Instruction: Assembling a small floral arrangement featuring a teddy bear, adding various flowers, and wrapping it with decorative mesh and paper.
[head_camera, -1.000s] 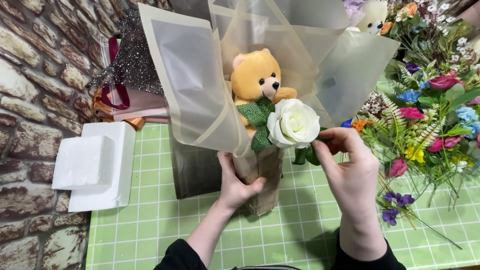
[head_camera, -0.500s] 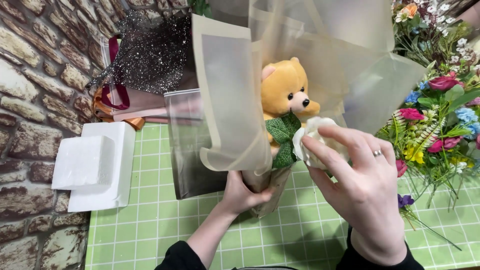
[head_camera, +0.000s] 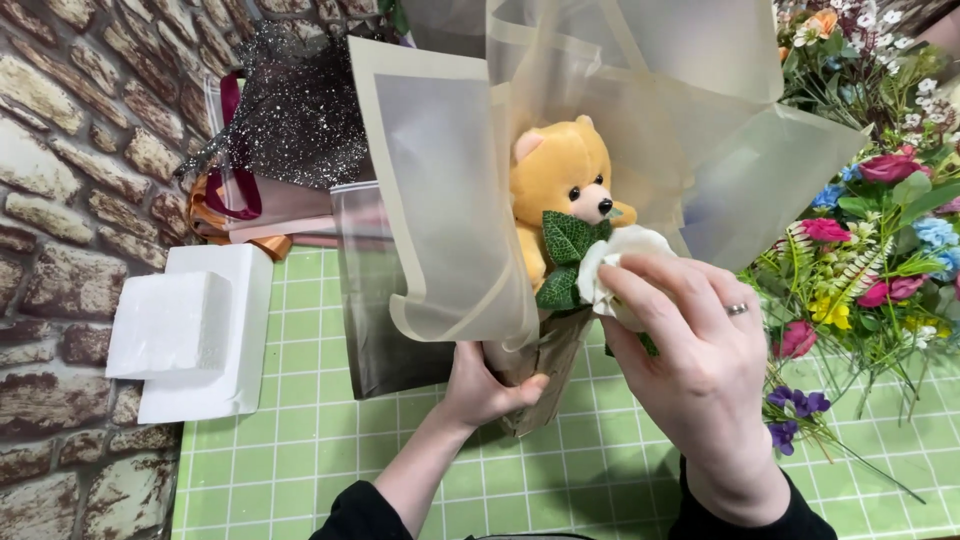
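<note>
My left hand (head_camera: 487, 385) grips the brown paper stem end of a bouquet wrap, holding it upright above the green mat. Inside the sheer cream wrapping paper (head_camera: 450, 200) sits a small yellow teddy bear (head_camera: 558, 190) with green leaves (head_camera: 567, 255) below its chin. My right hand (head_camera: 690, 350), with a ring on one finger, cups a white rose (head_camera: 620, 262) next to the bear, its fingers covering most of the bloom.
A pile of colourful artificial flowers (head_camera: 880, 240) lies at the right. White foam blocks (head_camera: 190, 330) sit at the left by the brick-pattern wall (head_camera: 60, 200). Dark glittery mesh (head_camera: 290, 110) and ribbons lie behind. A green grid cutting mat (head_camera: 300, 460) covers the table.
The bouquet has shifted right and nearer the camera. My right hand went from holding the rose's stem to closing over the bloom beside the bear.
</note>
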